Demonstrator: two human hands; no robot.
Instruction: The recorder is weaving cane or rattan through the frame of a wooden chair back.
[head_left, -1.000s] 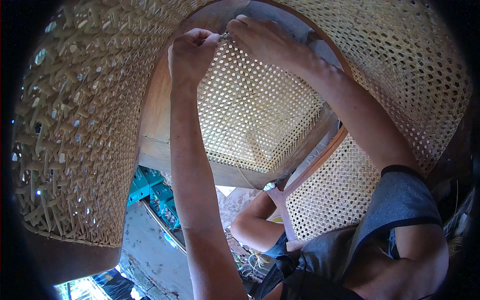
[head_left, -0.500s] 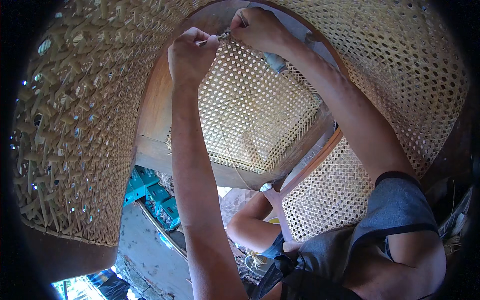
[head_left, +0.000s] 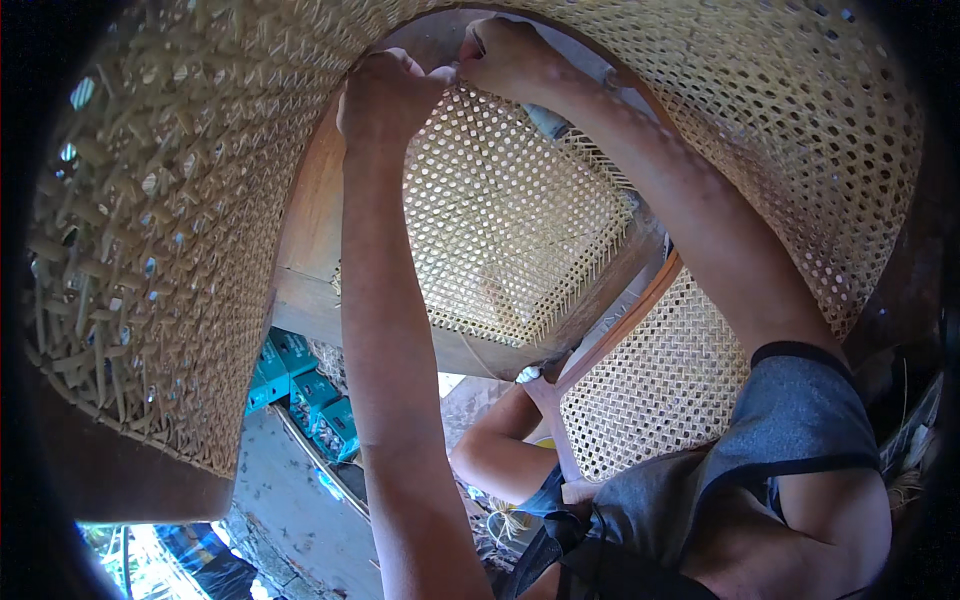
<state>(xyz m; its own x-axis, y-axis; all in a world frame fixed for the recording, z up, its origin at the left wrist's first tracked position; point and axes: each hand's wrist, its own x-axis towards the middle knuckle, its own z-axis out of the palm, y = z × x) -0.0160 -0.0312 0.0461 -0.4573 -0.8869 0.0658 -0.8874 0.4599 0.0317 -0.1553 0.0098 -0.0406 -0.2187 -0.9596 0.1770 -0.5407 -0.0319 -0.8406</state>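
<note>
A woven cane panel (head_left: pixel 510 230) is set in a wooden seat frame (head_left: pixel 315 220) in front of me. Both my hands meet at its far edge. My left hand (head_left: pixel 395 95) has its fingers closed, thumb pointing toward the right hand. My right hand (head_left: pixel 510 60) is pinched close beside it, with a thin dark bit showing at its fingers. Whatever lies between the fingertips of either hand is too small to make out. A pale blue-grey object (head_left: pixel 546 121), partly hidden by my right forearm, rests by the panel's right edge.
Large curved cane sheets rise on the left (head_left: pixel 190 230) and right (head_left: pixel 790 130). A smaller cane backrest (head_left: pixel 655 375) with a wooden rim stands near my body. Teal boxes (head_left: pixel 335 425) holding small items sit at lower left. Loose fibre strands (head_left: pixel 508 518) hang below.
My left hand has turned, its back now more toward me, and shifted slightly up. The right hand stays close to its place. The view has moved a little.
</note>
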